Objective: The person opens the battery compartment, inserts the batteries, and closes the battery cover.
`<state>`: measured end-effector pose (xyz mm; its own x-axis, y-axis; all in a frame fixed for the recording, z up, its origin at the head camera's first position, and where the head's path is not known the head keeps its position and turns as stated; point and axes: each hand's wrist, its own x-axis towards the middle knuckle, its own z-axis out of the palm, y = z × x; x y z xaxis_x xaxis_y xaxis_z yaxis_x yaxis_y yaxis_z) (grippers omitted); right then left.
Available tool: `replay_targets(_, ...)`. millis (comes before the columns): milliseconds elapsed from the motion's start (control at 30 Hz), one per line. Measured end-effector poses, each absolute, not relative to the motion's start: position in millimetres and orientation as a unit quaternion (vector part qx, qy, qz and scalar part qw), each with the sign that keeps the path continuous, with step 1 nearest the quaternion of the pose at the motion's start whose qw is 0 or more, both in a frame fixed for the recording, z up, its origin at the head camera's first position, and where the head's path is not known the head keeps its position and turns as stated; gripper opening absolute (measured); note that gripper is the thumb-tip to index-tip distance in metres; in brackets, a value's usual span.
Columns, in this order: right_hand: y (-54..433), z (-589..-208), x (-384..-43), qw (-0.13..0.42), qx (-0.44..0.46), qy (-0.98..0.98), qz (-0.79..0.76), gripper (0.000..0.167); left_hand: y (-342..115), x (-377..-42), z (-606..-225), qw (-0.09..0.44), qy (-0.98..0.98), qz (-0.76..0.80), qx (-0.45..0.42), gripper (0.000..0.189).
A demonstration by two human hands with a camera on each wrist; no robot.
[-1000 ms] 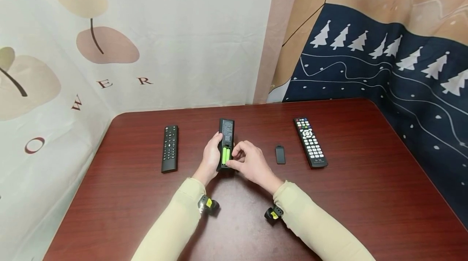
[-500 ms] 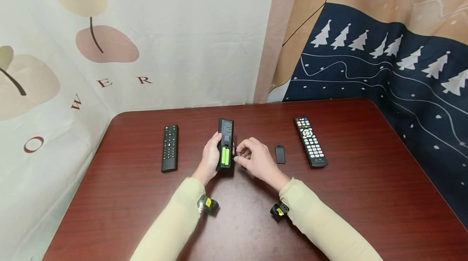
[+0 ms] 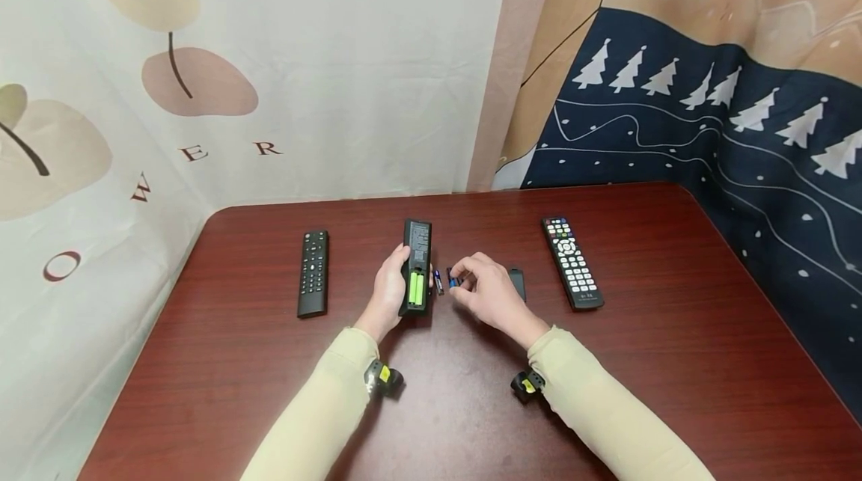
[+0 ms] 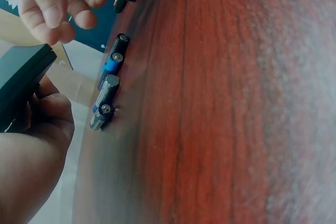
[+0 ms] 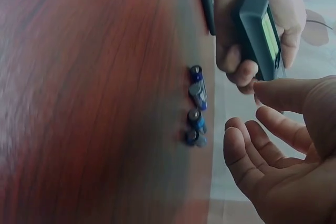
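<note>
My left hand (image 3: 387,288) grips a black remote control (image 3: 420,240), back side up. In its uncovered battery compartment lie two green batteries (image 3: 416,289) side by side. To the right of the remote, several blue and dark batteries (image 3: 439,283) rest on the table; the right wrist view shows these loose batteries (image 5: 198,95) in a row. Over them hovers my right hand (image 3: 490,292), thumb and fingers apart with nothing between them. A small dark battery cover (image 3: 517,283) lies just beyond that hand, partly hidden by it.
A slim black remote (image 3: 313,274) lies face up on the left of the reddish-brown table (image 3: 222,361). Another remote (image 3: 572,262) with white keys lies face up on the right. Printed curtains (image 3: 350,77) hang behind the table's back edge.
My right hand has drawn away from the battery compartment to the right, uncovering the loose batteries on the table and overlapping the cover. My left hand and its remote stay in place.
</note>
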<state>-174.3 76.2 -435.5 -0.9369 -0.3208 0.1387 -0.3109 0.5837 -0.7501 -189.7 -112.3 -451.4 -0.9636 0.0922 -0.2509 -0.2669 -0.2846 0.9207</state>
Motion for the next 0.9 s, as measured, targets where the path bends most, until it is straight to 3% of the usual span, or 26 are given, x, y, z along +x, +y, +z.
replay_targets(900,117.0,-438.0,-187.9,0.009,-0.132,0.928,-0.348,0.028,-112.6,-189.4,-451.7,0.113,0.585,0.800,-0.072,0.054)
